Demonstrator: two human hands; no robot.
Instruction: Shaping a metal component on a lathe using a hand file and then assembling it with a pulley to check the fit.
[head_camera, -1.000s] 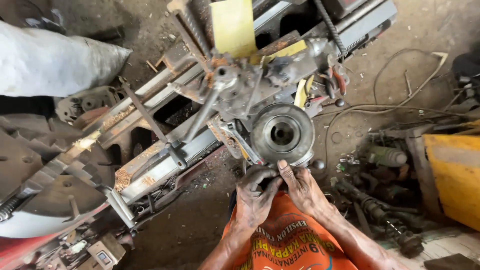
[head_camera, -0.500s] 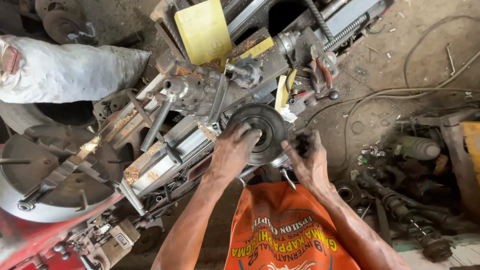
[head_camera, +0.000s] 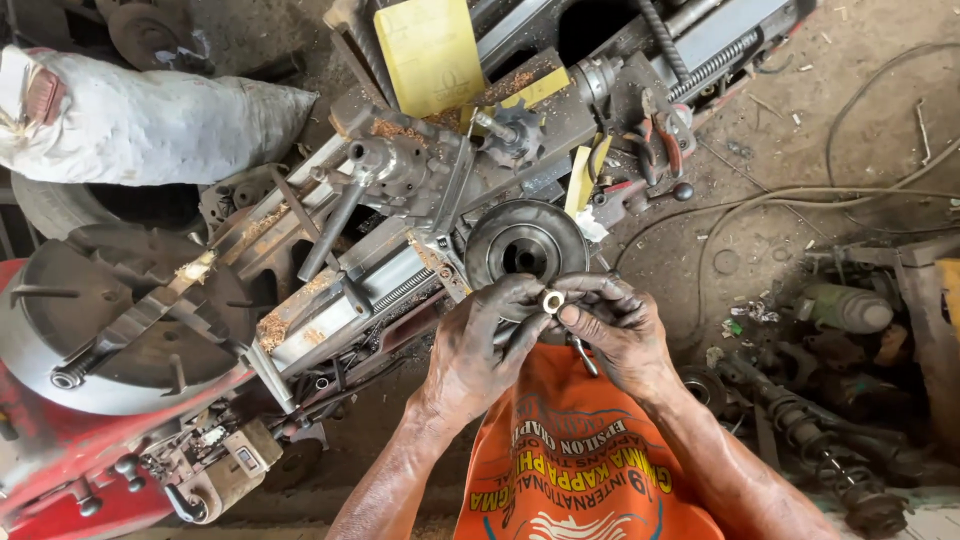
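My left hand (head_camera: 478, 345) and my right hand (head_camera: 617, 328) meet just below a round dark handwheel (head_camera: 525, 245) on the lathe. Between their fingertips they pinch a small pale metal ring (head_camera: 552, 300). Both hands are black with grease. A thin metal rod (head_camera: 585, 356) hangs down from under my right hand. Below them lies my orange cloth with printed lettering (head_camera: 580, 460).
The lathe carriage (head_camera: 400, 190) runs diagonally across the view, with rusty chips on it. A yellow board (head_camera: 430, 50) leans at the top. A large grey faceplate (head_camera: 110, 310) sits left; a white sack (head_camera: 150, 115) above it. Greasy parts (head_camera: 840, 440) and cables (head_camera: 800, 195) lie right.
My left hand has come off the handwheel and joined my right hand just below it. Both now pinch a small ring. The camera has shifted, bringing more of the lathe's left side into view.
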